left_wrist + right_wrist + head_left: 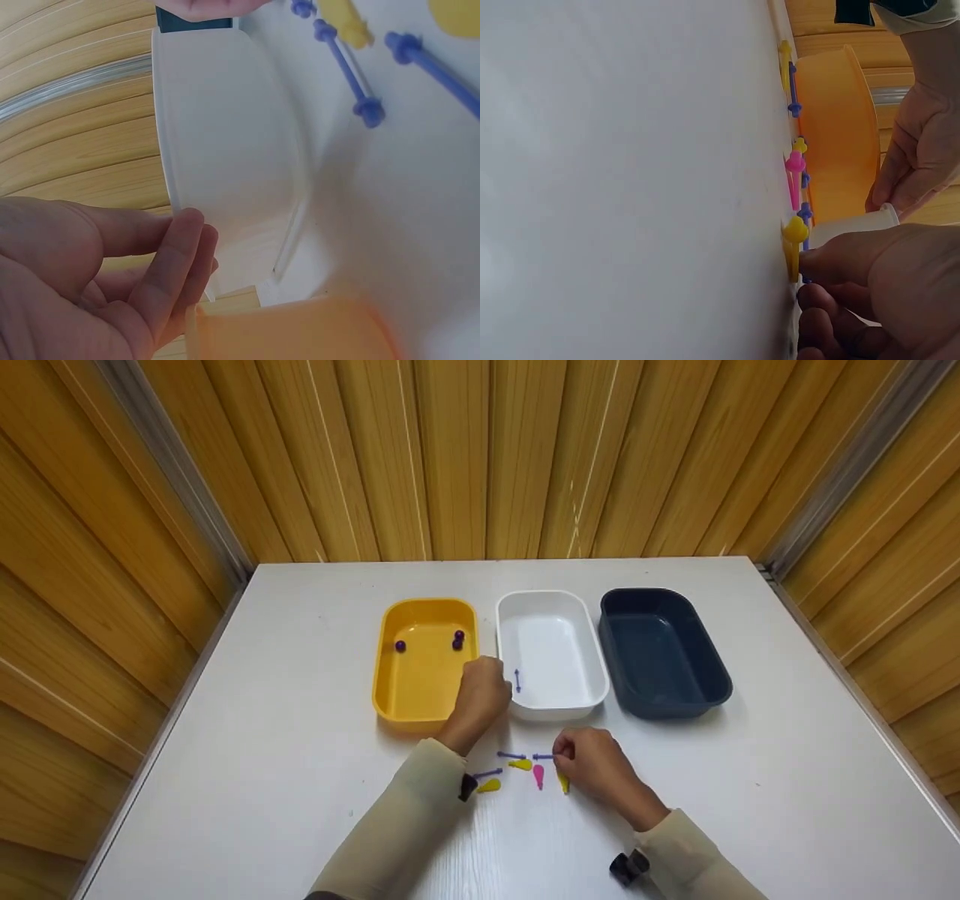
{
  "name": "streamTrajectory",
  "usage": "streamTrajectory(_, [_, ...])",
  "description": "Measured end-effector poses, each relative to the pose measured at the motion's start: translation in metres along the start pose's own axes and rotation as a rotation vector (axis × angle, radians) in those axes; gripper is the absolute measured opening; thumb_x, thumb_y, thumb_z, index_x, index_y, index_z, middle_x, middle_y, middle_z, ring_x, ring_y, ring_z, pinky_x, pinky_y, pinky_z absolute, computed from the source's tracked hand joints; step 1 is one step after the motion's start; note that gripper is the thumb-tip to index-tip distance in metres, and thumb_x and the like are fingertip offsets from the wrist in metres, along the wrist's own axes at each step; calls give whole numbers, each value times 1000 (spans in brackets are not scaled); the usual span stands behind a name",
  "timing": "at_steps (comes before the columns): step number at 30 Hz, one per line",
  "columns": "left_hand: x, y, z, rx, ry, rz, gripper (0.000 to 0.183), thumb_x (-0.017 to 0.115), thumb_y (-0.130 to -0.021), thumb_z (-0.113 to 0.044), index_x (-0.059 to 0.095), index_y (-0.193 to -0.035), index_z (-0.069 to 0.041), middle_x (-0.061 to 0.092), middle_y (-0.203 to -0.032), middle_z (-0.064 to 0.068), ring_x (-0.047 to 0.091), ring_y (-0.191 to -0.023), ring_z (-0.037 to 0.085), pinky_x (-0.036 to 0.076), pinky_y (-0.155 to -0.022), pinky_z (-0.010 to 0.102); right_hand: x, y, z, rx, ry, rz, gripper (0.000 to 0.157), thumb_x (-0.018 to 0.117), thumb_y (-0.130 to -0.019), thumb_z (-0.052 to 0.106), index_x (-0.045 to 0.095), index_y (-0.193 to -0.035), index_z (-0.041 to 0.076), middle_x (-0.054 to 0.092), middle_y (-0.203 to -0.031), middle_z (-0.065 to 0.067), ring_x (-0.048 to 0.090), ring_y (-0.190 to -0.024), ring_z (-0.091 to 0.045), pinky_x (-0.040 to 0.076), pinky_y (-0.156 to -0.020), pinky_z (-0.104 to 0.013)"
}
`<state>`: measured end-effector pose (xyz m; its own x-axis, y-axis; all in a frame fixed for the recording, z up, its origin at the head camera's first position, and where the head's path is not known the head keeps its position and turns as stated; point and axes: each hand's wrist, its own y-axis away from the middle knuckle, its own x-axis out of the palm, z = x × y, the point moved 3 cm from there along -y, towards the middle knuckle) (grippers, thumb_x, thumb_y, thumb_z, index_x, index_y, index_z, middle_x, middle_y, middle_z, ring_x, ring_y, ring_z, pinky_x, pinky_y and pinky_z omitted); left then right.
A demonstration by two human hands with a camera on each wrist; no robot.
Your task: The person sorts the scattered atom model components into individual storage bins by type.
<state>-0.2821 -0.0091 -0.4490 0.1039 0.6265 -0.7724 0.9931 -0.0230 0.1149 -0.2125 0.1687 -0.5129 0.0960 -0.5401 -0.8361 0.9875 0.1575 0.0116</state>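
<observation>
see yellow on left tray (426,686), white on middle tray (551,649), navy on right tray (660,660). deep purple on beads (400,646), violet-blue on rods (511,755), yellow and pink on droplet pieces (538,776). honey-brown wood grain on wall panels (525,457); cream on sleeves (401,821); white on tabletop (255,735).

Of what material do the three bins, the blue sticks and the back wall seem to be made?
The yellow bin, white bin and dark blue bin: probably smooth plastic with slight sheen, given rounded, seamless corners. The blue sticks: likely moulded plastic, since colour runs evenly into their knobbed ends. The back wall: wood-grained panels; real wood or printed, I cannot tell.
</observation>
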Motion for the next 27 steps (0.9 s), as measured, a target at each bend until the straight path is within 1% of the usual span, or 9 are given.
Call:
streamTrajectory(5, [1, -1, 1, -33, 26, 14, 25, 61, -99, -8, 70, -120, 0, 62, -77, 7, 63, -71, 21, 45, -56, 22, 0, 0, 1, -4, -3, -4, 17, 72, -82, 5, 67, -72, 19, 57, -63, 10, 51, -64, -9, 42, -61, -26])
streamTrajectory(13, [1, -3, 3, -24, 40, 31, 27, 66, -97, -10, 68, -122, -1, 65, -84, 8, 63, -72, 20, 46, -54, 22, -1, 1, 1, 0, -14, -10, 17, 72, -83, 5, 67, -73, 18, 58, -65, 9, 51, -65, -9, 43, -62, -26])
streamTrajectory(15, [0, -3, 4, -11, 44, 20, 24, 65, -97, -9, 69, -119, 0, 64, -82, 8, 62, -71, 20, 45, -54, 22, -1, 1, 0, -1, -18, -14, 17, 72, -83, 5, 67, -73, 18, 58, -65, 9, 51, -66, -9, 43, -62, -25])
streamTrajectory(18, [-1, -3, 4, 29, 64, -9, 20, 65, -95, -5, 70, -112, 3, 62, -79, 9, 60, -70, 21, 42, -53, 23, -3, 0, -1, 1, -21, -27, 17, 72, -83, 5, 68, -73, 18, 59, -65, 9, 51, -67, -9, 42, -63, -25])
streamTrajectory(21, [-1, -4, 5, 41, 94, -11, 19, 65, -94, -2, 70, -110, 5, 60, -79, 9, 58, -70, 21, 40, -51, 22, -5, 0, -2, 8, -24, -39, 18, 72, -82, 5, 68, -72, 19, 59, -65, 9, 51, -67, -9, 43, -64, -25])
streamTrajectory(27, [0, -4, 6, -19, 108, 31, 27, 65, -96, -6, 68, -122, 2, 66, -87, 9, 62, -72, 20, 44, -52, 21, -10, 1, 1, 25, -39, -51, 14, 72, -83, 4, 69, -76, 16, 62, -69, 6, 53, -71, -11, 46, -67, -25])
